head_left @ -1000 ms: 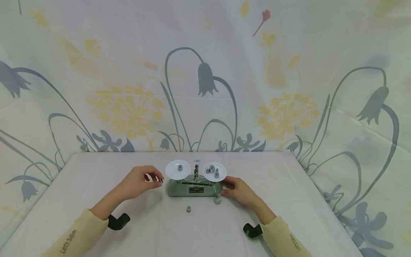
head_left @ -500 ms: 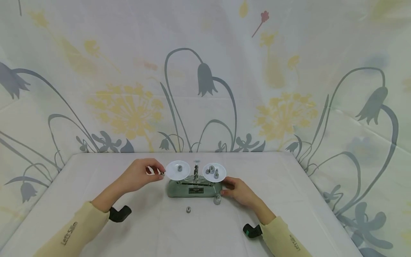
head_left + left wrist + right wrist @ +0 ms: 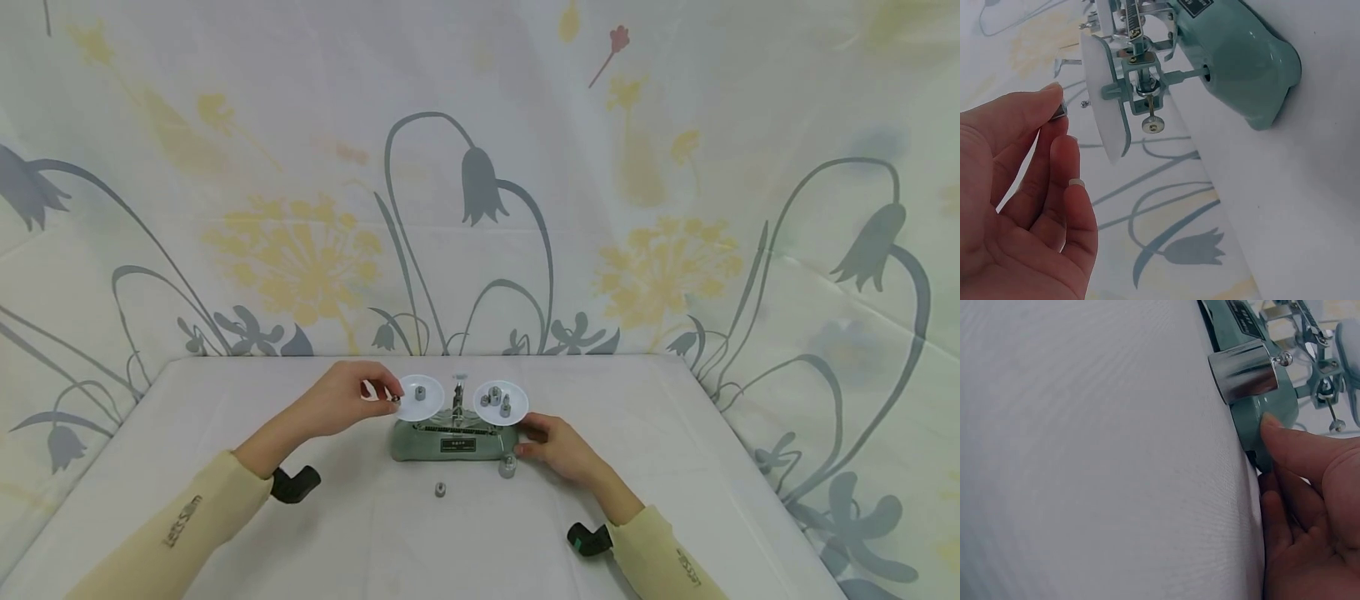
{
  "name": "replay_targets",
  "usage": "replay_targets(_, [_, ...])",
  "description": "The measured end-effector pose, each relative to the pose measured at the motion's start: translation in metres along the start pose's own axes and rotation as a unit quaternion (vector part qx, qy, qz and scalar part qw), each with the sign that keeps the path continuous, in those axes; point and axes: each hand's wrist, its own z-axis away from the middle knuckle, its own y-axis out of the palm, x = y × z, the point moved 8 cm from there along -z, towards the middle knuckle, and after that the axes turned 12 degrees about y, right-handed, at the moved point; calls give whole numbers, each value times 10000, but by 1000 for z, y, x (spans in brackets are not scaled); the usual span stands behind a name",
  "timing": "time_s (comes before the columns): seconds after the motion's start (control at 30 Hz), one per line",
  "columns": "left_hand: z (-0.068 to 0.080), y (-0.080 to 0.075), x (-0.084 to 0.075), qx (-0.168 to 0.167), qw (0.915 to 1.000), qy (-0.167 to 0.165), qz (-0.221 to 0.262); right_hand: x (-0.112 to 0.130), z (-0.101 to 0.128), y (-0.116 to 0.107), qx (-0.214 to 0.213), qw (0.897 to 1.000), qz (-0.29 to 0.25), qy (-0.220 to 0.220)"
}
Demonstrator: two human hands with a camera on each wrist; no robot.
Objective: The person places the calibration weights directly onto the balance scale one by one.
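Note:
A green balance scale (image 3: 420, 443) with two white pans stands on the table. My left hand (image 3: 337, 406) pinches a small metal weight (image 3: 1060, 111) between thumb and fingertips, at the outer edge of the left pan (image 3: 431, 408). On that pan sits one silver weight (image 3: 420, 392). The right pan (image 3: 519, 398) carries several silver weights (image 3: 495, 394). With its thumb on the front and fingers behind, my right hand (image 3: 558, 448) grips the right end of the base. In the right wrist view, a large shiny weight (image 3: 1244, 372) stands beside that thumb.
A smaller silver weight (image 3: 440, 490) stands on the white tablecloth (image 3: 360, 533) in front of the scale. Behind the table hangs a flower-patterned curtain (image 3: 330, 167). Black wrist devices (image 3: 296, 485) stick out from both sleeves.
My left hand has moved right and slightly up with the small weight, from beside the scale to the left pan's edge. My right hand stays on the base.

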Motion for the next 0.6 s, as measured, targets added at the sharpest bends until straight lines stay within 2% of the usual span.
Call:
replay_targets(0.17, [-8, 5, -1, 133, 9999, 36, 14, 1, 0, 0, -74, 10000, 59, -25])
replay_targets(0.23, [-12, 7, -2, 204, 9998, 58, 33, -9, -5, 0, -64, 10000, 50, -12])
replay_targets(0.37, [-17, 13, -5, 360, 9993, 104, 53, -10, -6, 0, -7, 10000, 7, -15])
replay_targets(0.6, [-24, 22, -5, 538, 9985, 27, 57, -11, -6, 1, -10, 10000, 62, 19])
